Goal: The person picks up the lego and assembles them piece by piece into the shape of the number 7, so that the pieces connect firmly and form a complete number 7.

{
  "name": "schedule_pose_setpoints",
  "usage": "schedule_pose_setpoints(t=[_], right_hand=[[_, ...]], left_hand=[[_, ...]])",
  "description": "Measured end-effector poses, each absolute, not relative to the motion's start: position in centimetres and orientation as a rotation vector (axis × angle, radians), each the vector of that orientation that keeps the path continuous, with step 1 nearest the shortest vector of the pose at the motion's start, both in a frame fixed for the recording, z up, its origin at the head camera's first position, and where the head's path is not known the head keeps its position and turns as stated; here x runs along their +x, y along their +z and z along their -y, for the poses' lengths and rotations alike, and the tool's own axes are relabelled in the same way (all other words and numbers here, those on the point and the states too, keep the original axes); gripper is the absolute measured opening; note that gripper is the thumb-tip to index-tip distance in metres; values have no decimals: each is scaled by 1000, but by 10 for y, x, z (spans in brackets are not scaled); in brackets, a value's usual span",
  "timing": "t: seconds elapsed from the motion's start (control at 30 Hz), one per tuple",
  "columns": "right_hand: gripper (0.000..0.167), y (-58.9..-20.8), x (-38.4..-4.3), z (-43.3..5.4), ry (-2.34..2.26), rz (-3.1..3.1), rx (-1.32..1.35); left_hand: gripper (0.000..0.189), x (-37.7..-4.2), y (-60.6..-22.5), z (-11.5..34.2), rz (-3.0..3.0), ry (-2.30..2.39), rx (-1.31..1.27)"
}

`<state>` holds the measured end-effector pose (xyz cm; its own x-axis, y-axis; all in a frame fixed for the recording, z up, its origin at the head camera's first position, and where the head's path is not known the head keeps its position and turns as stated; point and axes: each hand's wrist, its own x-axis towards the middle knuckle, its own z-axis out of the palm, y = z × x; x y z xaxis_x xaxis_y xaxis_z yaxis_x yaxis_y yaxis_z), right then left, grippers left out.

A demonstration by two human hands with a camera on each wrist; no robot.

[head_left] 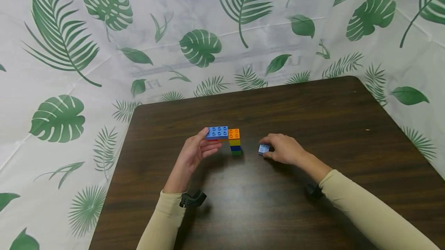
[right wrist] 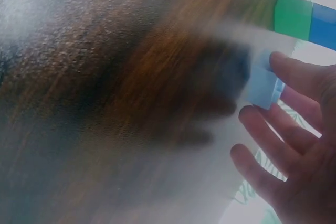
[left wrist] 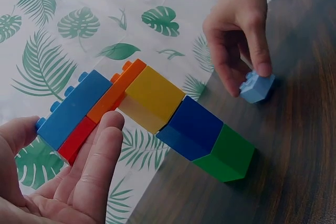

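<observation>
A tower of toy building bricks stands on the table: green brick (left wrist: 228, 153) at the bottom, then dark blue (left wrist: 191, 127) and yellow (left wrist: 155, 98). An orange brick (head_left: 234, 133) tops it and reaches out to the left. Beside its studs, a long blue brick (head_left: 217, 133) forms the upper layer of this arm, over a red brick (left wrist: 77, 140). My left hand (head_left: 194, 150) holds the arm's outer end, thumb at the blue brick and fingers below. To the tower's right, my right hand (head_left: 283, 148) pinches a small light blue brick (head_left: 264, 149) low over the table.
The dark wood-grain table (head_left: 243, 203) extends around both hands. Behind it hangs a white sheet (head_left: 160, 60) printed with green leaves. A black wrist strap (head_left: 192, 199) is on the left wrist. A tiny pale speck (head_left: 367, 130) lies on the table's right side.
</observation>
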<state>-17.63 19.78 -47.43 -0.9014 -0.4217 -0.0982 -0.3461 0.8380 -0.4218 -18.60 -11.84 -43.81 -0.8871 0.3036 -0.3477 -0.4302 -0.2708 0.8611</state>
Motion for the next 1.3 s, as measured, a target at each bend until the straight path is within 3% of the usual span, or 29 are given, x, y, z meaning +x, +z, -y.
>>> schedule_pose_setpoints(t=[0.23, 0.8, 1.3], right_hand=[[44, -459, -179, -195, -746, -2830, -561], [41, -418, -182, -167, -1124, -2951, -814], [44, -411, -177, -137, -1162, -2939, -1015]], left_hand=[[61, -185, -439, 118, -1523, 2192, -163], [60, -183, -437, 118, -1521, 2188, -153], [59, -181, -436, 115, -1527, 2196, -136]])
